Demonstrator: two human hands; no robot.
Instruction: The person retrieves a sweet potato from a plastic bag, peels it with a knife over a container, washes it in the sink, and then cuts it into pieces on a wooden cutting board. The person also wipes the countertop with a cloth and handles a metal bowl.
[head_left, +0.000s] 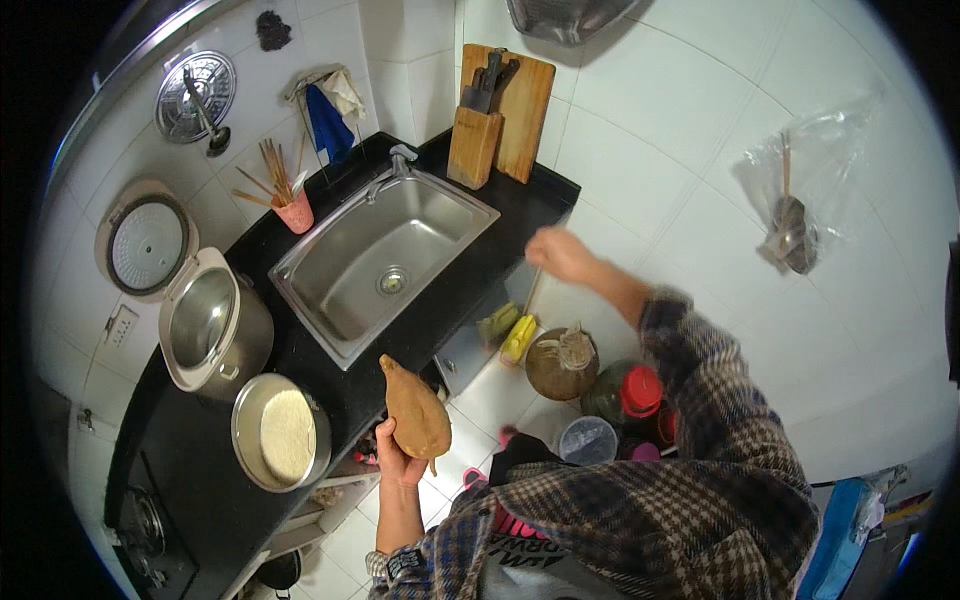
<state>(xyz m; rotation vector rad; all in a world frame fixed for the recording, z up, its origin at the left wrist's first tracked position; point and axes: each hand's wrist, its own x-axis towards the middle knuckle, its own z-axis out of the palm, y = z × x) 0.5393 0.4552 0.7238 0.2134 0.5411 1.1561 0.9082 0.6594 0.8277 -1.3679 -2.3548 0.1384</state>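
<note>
My left hand (400, 457) grips a large brown sweet potato (417, 412), its narrow end pointing up towards the sink. The tuber is held over the front edge of the black countertop (450, 319). Stretched out to the right, my blurred right hand (559, 255) has its fingers curled near the counter's right end; whether anything is inside them I cannot tell. Closest to that hand on the counter is a wooden knife block (475, 150) with several dark-handled knives. Beside my left hand stands a metal inner pot (241, 435) with rice (277, 435) in it.
A steel sink (352, 277) is set into the counter, its faucet (394, 172) behind. To the left is a rice cooker (251, 337), lid raised. A wooden cutting board (529, 112) leans on the wall. Jars (611, 390) and a round lidded container (551, 375) stand on the floor.
</note>
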